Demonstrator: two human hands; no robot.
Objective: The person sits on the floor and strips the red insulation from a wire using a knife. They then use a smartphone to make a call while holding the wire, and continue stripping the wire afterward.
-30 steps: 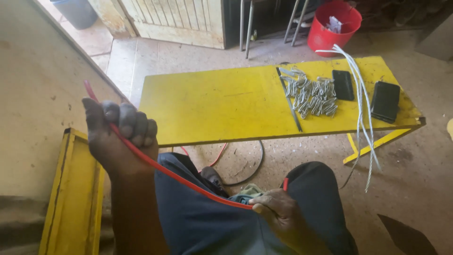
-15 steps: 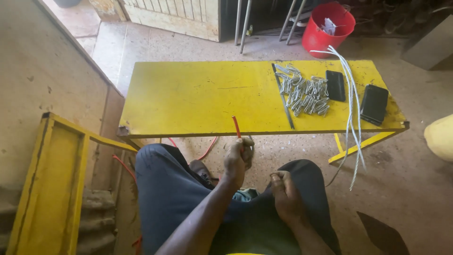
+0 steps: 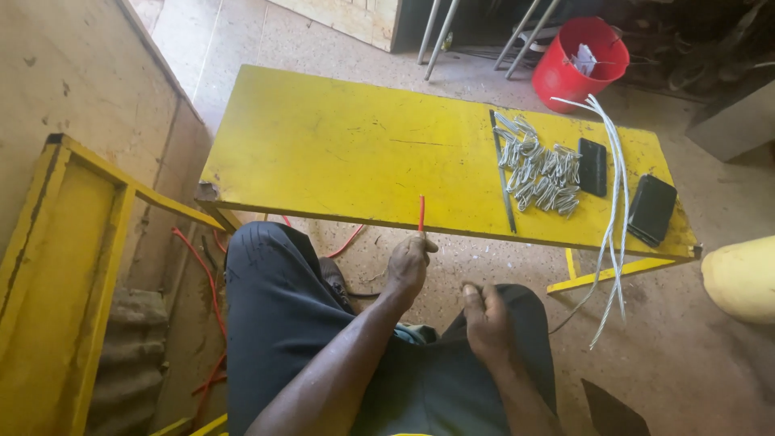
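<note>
Landmark: long yellow-painted wooden bench (image 3: pixel 347 153).

Left of it, a yellow metal frame (image 3: pixel 73 242); loose red wire (image 3: pixel 211 300) trails on the floor under its near-left corner.

At its near edge, the left hand (image 3: pixel 406 262) is closed around a thin red insulated wire (image 3: pixel 421 214), tip standing upright. The right hand (image 3: pixel 484 319) rests half-curled on the knee, apparently empty.

Step looks like wire handling, end presented; any further work would call for a firm pinch.

On its right end: a pile of bent silver wire clips (image 3: pixel 537 171), two flat black cases (image 3: pixel 622 190), no labels legible. Beyond its far-right corner, a red plastic bucket (image 3: pixel 583 60).
</note>
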